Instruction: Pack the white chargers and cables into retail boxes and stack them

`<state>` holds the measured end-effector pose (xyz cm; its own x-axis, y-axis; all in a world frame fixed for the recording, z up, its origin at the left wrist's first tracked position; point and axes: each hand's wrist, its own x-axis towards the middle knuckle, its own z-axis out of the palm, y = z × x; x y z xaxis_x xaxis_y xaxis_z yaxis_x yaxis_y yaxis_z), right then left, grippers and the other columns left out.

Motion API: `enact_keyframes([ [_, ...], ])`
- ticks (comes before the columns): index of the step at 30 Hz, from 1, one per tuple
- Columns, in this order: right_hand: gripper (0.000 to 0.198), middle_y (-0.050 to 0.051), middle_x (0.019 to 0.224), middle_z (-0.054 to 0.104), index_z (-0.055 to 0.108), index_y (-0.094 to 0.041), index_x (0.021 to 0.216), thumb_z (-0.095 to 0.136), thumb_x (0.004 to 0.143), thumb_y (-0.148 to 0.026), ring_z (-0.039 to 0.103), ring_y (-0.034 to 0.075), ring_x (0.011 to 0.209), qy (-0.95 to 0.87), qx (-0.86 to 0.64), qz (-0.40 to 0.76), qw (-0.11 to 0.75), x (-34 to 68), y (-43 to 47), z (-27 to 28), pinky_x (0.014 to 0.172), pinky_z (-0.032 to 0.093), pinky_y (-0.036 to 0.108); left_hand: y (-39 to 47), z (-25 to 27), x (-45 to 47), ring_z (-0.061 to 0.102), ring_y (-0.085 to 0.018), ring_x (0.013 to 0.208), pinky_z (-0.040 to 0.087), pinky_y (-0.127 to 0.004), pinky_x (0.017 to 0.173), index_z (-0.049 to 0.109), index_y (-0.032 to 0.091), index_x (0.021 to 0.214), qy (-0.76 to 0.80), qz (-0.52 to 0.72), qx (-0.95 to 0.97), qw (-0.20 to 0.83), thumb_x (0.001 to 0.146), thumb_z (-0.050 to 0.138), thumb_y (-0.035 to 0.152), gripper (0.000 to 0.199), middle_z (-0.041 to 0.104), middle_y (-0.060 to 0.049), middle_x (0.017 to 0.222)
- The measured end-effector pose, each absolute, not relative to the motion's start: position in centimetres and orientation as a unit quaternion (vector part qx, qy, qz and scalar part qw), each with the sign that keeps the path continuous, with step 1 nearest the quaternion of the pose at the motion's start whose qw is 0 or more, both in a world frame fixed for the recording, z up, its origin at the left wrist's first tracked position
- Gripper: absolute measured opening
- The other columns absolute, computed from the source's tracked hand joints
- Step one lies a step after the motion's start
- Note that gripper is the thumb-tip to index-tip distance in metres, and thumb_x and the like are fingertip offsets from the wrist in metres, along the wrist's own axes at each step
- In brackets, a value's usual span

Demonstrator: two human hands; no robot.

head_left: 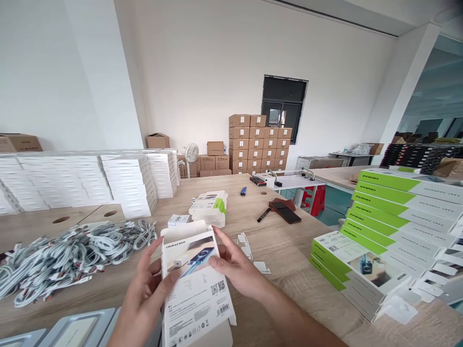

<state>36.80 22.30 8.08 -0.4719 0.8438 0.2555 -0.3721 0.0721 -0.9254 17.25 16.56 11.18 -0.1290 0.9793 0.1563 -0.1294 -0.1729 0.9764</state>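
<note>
Between my two hands is a white printed carton (195,294), its flaps loose at the top and bottom. A picture of a charger and cable, print and codes cover the side facing me. My left hand (150,284) grips its left edge, thumb on the front. From the right, my right hand (233,265) holds the upper edge, its thumb pressed on the picture. Just beyond the carton lie a small white box (178,220) and a pile of flattened white-and-green cartons (210,207). A heap of bundled grey-white cables (90,255) spreads to the left.
White boxes (126,185) are stacked at the back left. Green-and-white boxes (383,221) rise at the right. A phone (285,212), black marker (264,215) and blue cutter (243,191) lie on the table. Grey trays (77,330) sit at the lower left; white card pieces (246,246) lie nearby.
</note>
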Motion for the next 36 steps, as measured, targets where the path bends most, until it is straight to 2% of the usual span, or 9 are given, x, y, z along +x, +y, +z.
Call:
enact_keyframes([
  [5,0.076,0.003,0.11,0.066,0.038,-0.034,0.142,0.077,0.077,-0.032,0.064,0.019,0.092,-0.573,-0.194,0.658,0.448,36.6,21.8,8.3,0.079,0.049,0.032,16.8,10.7,16.9,0.066,-0.018,0.062,0.05,-0.023,0.052,0.051,0.029,0.127,0.458,0.622,0.438,0.46,0.072,0.076,0.047,0.064,0.074,-0.004,0.104],
  [8,0.035,0.0,0.085,0.067,0.062,-0.025,0.114,0.068,0.084,-0.042,0.062,0.014,0.071,-0.568,-0.23,0.625,0.484,36.1,21.9,8.1,0.063,0.047,0.025,16.7,10.7,16.7,0.065,-0.017,0.058,0.049,-0.023,0.053,0.056,0.027,0.122,0.443,0.616,0.417,0.5,0.07,0.077,0.047,0.059,0.075,-0.002,0.097],
  [11,0.037,-0.003,0.063,0.058,0.068,-0.019,0.09,0.053,0.091,-0.053,0.051,0.01,0.052,-0.56,-0.29,0.556,0.541,36.1,22.7,7.8,0.05,0.039,0.022,16.4,10.8,16.8,0.069,-0.023,0.069,0.051,-0.027,0.059,0.056,0.029,0.127,0.432,0.591,0.398,0.553,0.07,0.076,0.047,0.063,0.075,-0.003,0.097],
  [15,0.03,-0.001,0.075,0.065,0.07,-0.021,0.102,0.07,0.081,-0.043,0.055,0.011,0.064,-0.583,-0.31,0.518,0.544,36.8,23.5,7.6,0.059,0.043,0.022,16.3,10.7,16.9,0.07,-0.028,0.082,0.051,-0.029,0.063,0.059,0.028,0.123,0.406,0.551,0.41,0.602,0.067,0.077,0.044,0.061,0.074,-0.006,0.102],
  [19,0.02,0.003,0.083,0.071,0.075,-0.019,0.09,0.075,0.076,-0.033,0.06,0.015,0.073,-0.62,-0.335,0.488,0.515,37.1,23.5,7.6,0.066,0.044,0.026,16.6,10.2,16.8,0.068,-0.026,0.078,0.051,-0.031,0.066,0.061,0.026,0.116,0.383,0.53,0.418,0.63,0.069,0.075,0.044,0.053,0.073,-0.007,0.099],
  [25,0.004,0.0,0.078,0.062,0.074,-0.019,0.073,0.075,0.071,-0.017,0.059,0.013,0.071,-0.65,-0.321,0.385,0.571,36.9,23.2,8.0,0.064,0.043,0.025,17.6,9.0,16.4,0.064,-0.021,0.066,0.047,-0.028,0.059,0.06,0.024,0.113,0.398,0.521,0.438,0.614,0.066,0.076,0.047,0.055,0.073,-0.007,0.091],
  [28,0.002,0.0,0.077,0.064,0.074,-0.019,0.074,0.075,0.072,-0.02,0.059,0.014,0.071,-0.655,-0.328,0.395,0.554,37.1,23.4,7.9,0.065,0.043,0.026,17.8,8.6,16.2,0.065,-0.022,0.066,0.047,-0.029,0.06,0.059,0.023,0.114,0.406,0.517,0.439,0.613,0.065,0.075,0.049,0.057,0.072,-0.008,0.089],
  [33,0.029,0.003,0.081,0.071,0.076,-0.019,0.091,0.079,0.071,-0.04,0.061,0.016,0.072,-0.623,-0.327,0.512,0.492,37.4,23.9,7.3,0.067,0.045,0.028,17.8,8.6,16.1,0.063,-0.025,0.065,0.045,-0.032,0.06,0.061,0.025,0.102,0.404,0.501,0.431,0.632,0.062,0.073,0.052,0.05,0.069,-0.007,0.078],
  [36,0.026,0.004,0.083,0.071,0.077,-0.02,0.09,0.077,0.074,-0.04,0.061,0.017,0.072,-0.646,-0.341,0.477,0.488,37.1,23.6,7.2,0.066,0.045,0.029,17.8,8.8,16.0,0.061,-0.025,0.063,0.043,-0.031,0.058,0.062,0.024,0.099,0.408,0.504,0.421,0.635,0.06,0.074,0.053,0.05,0.068,-0.007,0.074],
])
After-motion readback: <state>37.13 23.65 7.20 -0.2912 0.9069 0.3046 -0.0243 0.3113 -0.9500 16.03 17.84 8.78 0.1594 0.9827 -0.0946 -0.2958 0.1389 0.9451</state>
